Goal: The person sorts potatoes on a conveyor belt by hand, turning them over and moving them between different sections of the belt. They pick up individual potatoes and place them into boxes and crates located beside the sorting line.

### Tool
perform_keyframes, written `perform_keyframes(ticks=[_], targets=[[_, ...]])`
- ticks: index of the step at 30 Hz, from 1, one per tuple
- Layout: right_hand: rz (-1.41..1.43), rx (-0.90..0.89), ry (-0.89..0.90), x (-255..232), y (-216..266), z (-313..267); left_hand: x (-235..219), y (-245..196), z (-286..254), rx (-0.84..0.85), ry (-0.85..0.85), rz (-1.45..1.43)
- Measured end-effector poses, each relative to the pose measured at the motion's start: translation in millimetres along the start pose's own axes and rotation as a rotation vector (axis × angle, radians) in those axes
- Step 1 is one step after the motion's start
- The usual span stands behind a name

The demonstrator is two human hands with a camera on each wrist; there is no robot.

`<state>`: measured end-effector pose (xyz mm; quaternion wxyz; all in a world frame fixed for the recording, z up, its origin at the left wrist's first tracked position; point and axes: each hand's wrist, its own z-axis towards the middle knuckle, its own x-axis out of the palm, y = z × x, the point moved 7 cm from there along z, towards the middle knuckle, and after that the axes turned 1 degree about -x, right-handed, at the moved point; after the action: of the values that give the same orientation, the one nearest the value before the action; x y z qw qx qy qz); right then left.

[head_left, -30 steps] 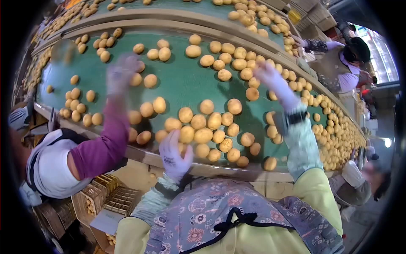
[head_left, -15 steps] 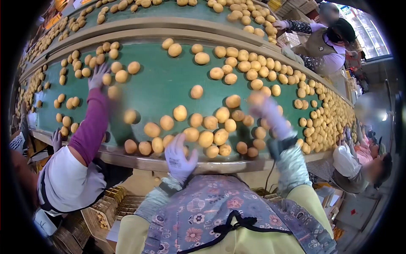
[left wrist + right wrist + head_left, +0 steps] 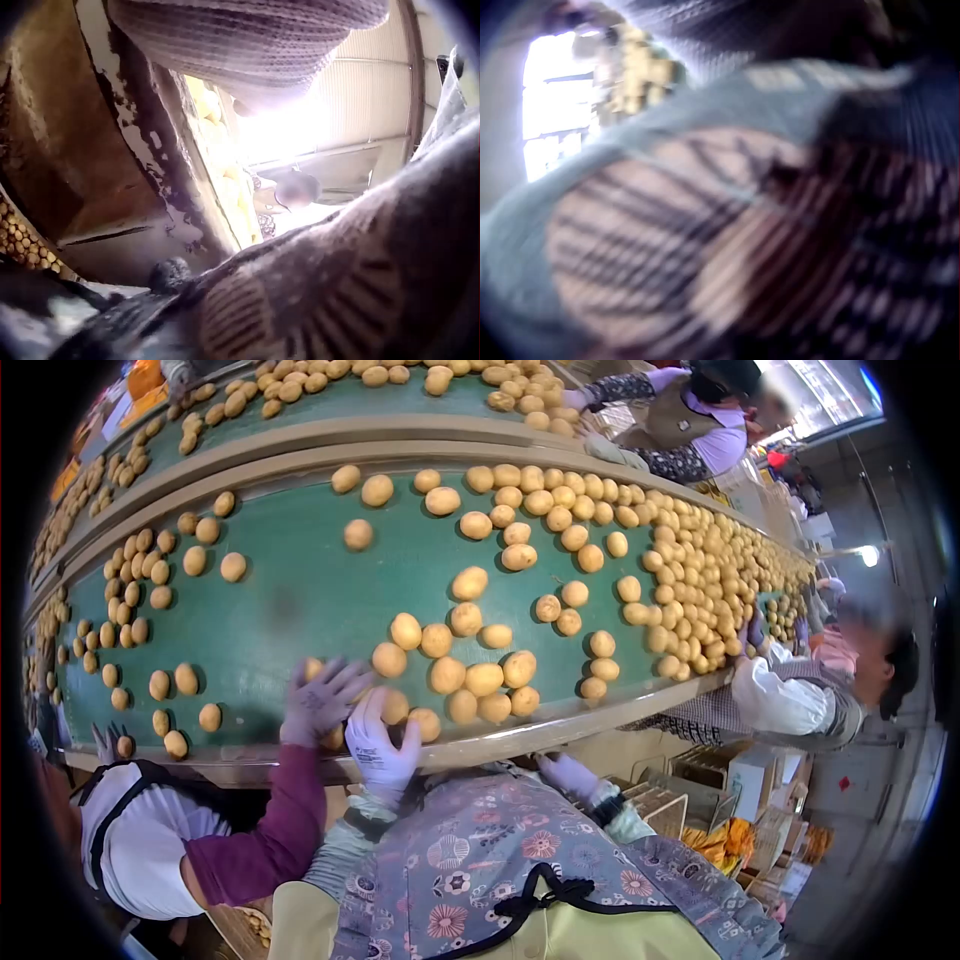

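Observation:
Potatoes (image 3: 483,679) lie scattered over a green conveyor belt (image 3: 290,600) in the head view. My gloved left hand (image 3: 383,748) is at the belt's near edge, thumb apart from the fingers, with a potato (image 3: 395,707) by its fingertips. The left wrist view shows its knitted glove (image 3: 247,45) beside the worn belt edge (image 3: 176,172). My gloved right hand (image 3: 568,774) is low in front of my apron (image 3: 480,850), below the belt rail. I cannot tell whether it holds anything; part of its glove (image 3: 712,45) is blurred in the right wrist view.
Another person's gloved hand (image 3: 325,702), in a purple sleeve, reaches in close beside my left hand. Packed potatoes (image 3: 700,580) crowd the belt's right side. Crates (image 3: 660,810) and an orange bag (image 3: 730,842) stand below at right. More people work around the line.
My right hand has come from over the belt down to my waist. The neighbour's hand has moved in toward my left hand, which stays at the near edge. The view has swung right.

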<state>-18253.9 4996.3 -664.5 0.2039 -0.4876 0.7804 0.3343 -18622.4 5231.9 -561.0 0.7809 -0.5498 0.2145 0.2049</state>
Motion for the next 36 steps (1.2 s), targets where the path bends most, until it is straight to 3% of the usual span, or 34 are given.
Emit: perform_keyframes(ticks=[2,3,5,7,11,16,17,19,21,23,24,26,27,29,31,32,35,36], targets=[[0.209,0.411,-0.093,15.3,-35.2,24.3,-7.2,7.6,0.5,-0.008,0.056,-0.017],[0.328,0.511,0.064,61.1,-80.6,45.7,-11.3,11.5,0.8,0.013,0.060,-0.019],[0.519,0.802,0.381,94.4,-67.1,31.9,-19.2,18.8,-2.0,0.040,0.068,0.007],[0.590,0.641,0.406,115.8,-30.3,34.1,-28.9,26.0,-6.6,0.042,0.104,-0.011],[0.597,0.180,0.271,121.5,42.5,36.9,-46.3,35.2,-11.6,0.028,0.176,-0.081],[0.537,-0.197,0.016,94.6,65.2,-15.8,-64.5,46.2,-18.5,0.047,0.199,0.021],[0.466,-0.194,0.003,87.8,52.6,-33.3,-58.0,38.0,-27.6,0.035,0.191,0.021],[0.187,0.082,0.318,94.7,33.2,-56.9,-66.2,37.9,-33.9,0.042,0.184,0.002],[0.455,0.093,0.194,113.1,23.5,-72.2,-76.7,36.2,-32.4,0.093,0.209,0.050],[0.792,0.052,0.199,23.2,87.6,-106.8,-81.8,37.5,-27.5,0.112,0.214,0.066],[0.811,0.052,0.187,21.3,73.9,-99.8,-78.8,34.1,-27.4,0.129,0.223,0.091],[0.829,-0.023,-0.107,1.8,54.9,-83.7,-87.8,35.7,-27.7,0.164,0.252,0.108],[0.831,-0.028,-0.128,-9.1,49.0,-85.7,-93.4,36.2,-27.8,0.173,0.255,0.104],[0.613,0.197,-0.588,-74.9,29.0,-109.0,-104.0,40.7,-26.7,0.227,0.196,0.105],[0.811,0.332,-0.881,-117.6,-14.2,-124.8,-98.9,50.7,-18.8,0.207,0.207,0.086],[0.731,0.357,-1.023,-147.3,-26.5,-140.4,-93.3,52.6,-11.3,0.162,0.228,0.067],[0.322,0.494,-1.388,-203.1,-71.8,-166.4,-76.4,-13.3,56.4,0.212,0.314,0.010],[0.293,0.543,-1.356,-216.4,-87.5,-167.5,-65.5,-60.4,86.1,0.393,0.358,0.026]])
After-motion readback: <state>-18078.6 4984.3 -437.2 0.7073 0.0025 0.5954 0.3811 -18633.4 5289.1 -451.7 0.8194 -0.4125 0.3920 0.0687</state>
